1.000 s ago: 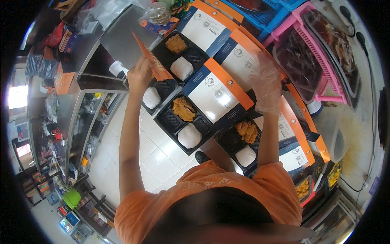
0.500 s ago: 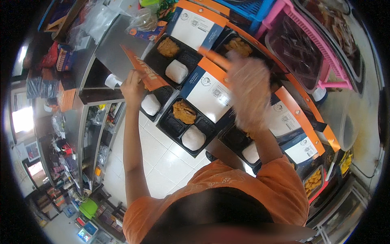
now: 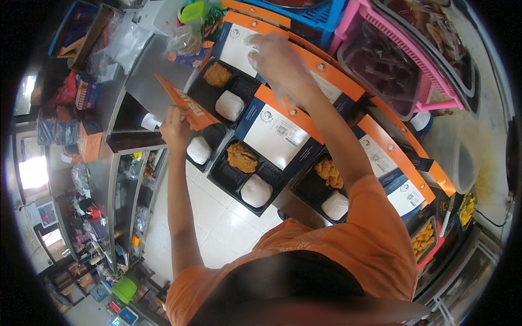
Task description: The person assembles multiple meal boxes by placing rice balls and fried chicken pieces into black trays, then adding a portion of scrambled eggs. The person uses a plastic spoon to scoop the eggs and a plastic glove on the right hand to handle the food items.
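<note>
My left hand pinches the orange flap of a box lid at the left. Below that flap lies a white rounded bundle in a black tray. My right hand, in a clear plastic glove, is stretched over the far boxes, its fingers blurred but apart, with nothing seen in them. Nearest to it are a white-and-orange box lid and another lid. Between my arms, an open black tray holds fried chicken and a white bundle.
More fried chicken sits in a tray beside my right arm. A pink basket and a blue basket stand at the far right. At the right is a container of yellowish pieces. White floor tiles show below the boxes.
My right hand has swept away and to the left. A lid now covers the far tray where fried chicken showed. The left hand still grips its flap.
</note>
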Demonstrator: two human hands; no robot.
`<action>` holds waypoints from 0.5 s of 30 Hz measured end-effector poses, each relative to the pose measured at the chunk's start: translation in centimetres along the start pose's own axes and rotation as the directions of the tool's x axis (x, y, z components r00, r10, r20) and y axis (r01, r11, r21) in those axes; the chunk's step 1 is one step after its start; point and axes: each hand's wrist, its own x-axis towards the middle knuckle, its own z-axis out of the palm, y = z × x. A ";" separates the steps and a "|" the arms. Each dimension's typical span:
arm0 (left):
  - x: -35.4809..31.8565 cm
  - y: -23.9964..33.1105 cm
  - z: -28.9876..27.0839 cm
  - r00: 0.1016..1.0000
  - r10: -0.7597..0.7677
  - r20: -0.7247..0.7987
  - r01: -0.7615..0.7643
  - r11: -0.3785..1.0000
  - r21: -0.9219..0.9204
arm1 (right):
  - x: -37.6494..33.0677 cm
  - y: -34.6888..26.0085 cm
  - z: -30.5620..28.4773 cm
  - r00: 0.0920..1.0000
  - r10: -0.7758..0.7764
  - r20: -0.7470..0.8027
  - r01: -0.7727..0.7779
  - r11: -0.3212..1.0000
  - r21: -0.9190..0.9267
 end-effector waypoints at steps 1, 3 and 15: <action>0.2 0.0 0.2 1.000 -0.003 -0.001 0.003 1.000 0.017 | 3.0 0.6 1.3 0.998 0.054 0.038 -0.050 0.993 -0.107; 0.4 -0.1 0.4 1.000 0.021 0.001 -0.021 1.000 -0.001 | 8.0 2.0 3.1 0.986 0.154 0.069 -0.127 0.945 -0.301; 0.6 -0.3 1.2 0.998 0.057 0.018 -0.058 0.998 0.033 | 0.2 -5.8 6.8 0.957 -0.234 -0.171 0.136 0.883 -0.449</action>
